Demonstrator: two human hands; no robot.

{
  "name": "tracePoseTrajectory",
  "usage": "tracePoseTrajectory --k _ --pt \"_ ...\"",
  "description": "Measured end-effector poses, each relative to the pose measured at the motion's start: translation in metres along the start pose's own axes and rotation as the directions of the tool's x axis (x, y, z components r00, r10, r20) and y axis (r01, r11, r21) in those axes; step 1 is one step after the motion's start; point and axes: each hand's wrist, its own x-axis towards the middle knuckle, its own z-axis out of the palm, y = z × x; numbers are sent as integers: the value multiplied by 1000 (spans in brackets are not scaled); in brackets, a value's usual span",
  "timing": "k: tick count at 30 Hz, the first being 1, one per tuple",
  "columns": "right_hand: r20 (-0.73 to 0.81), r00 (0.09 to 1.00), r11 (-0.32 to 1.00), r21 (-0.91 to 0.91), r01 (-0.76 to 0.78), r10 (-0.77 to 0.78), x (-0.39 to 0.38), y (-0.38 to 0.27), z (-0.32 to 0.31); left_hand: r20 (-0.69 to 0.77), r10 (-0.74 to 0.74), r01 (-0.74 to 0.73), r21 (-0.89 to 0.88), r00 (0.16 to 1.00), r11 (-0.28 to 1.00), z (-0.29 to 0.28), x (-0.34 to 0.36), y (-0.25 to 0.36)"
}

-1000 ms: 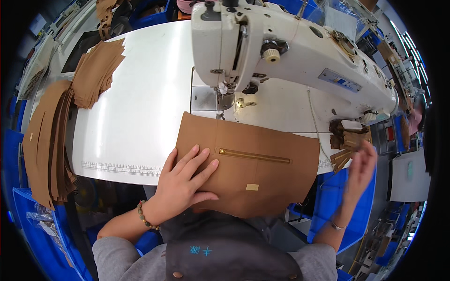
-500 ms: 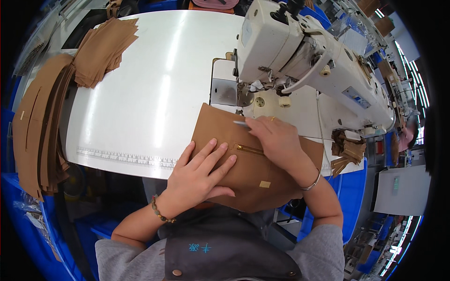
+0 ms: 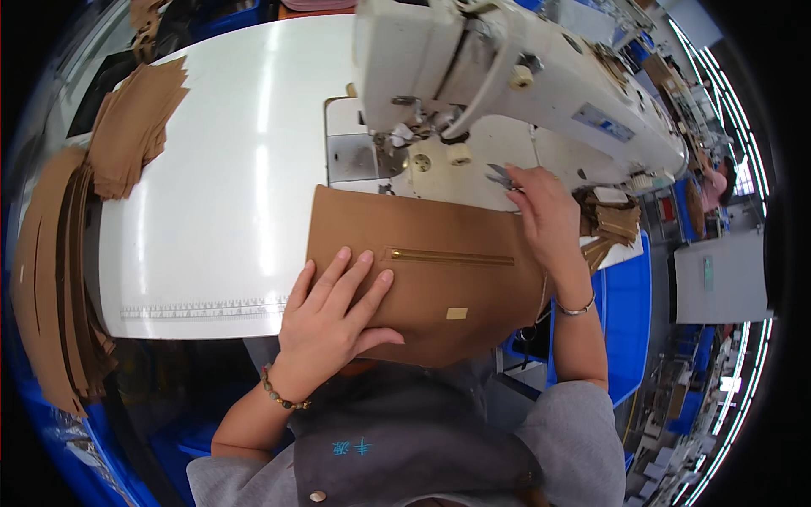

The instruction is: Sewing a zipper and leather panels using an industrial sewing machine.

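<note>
Right hand has shifted right, uncovering the whole gold metal zip; its fingers close round small grey metal snips. Left hand lies flat, fingers spread, on the brown fabric panel, which overhangs the white tabletop in front of the white sewing machine.

Sewing machine that looked glossy, panel before it that looked smooth and matt, zip that had a metallic sheen, tabletop left of the machine that shone smooth, snips before it that looked metal
</note>
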Motion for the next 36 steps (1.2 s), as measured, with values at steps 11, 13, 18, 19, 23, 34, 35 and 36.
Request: tracePoseTrajectory --k 11,13,18,19,23,34,35,36 --pt "-111 982 973 190 -130 152 -44 9 18 28 -5 3 59 1000 998 4 1 3" --pt "3 994 967 232 -103 105 -12 -15 41 36 -14 14 5 999 1000 3 3 2" --pt "164 983 949 289 -127 81 6 -60 32 -27 -74 67 -219 997 973 1 0 -3" --pt "193 979 948 295 -119 63 1 -62 18 -72 -156 123 -332 985 935 1 -2 -4" --pt "-100 953 930 271 -250 286 -78 -45 -78 -111 -278 194 -480 954 855 1 -4 -10" --pt "-561 791 368 -701 -610 244 -285 77 -271 -39 -269 219 -471 962 855 2 -4 -10" --pt "-529 777 397 -668 -629 341 -300 87 -262 -43 -264 214 -472 963 855 2 -4 -11" --pt "-493 753 420 -629 -654 435 -313 97 -252 -47 -263 212 -460 964 862 3 -4 -12"
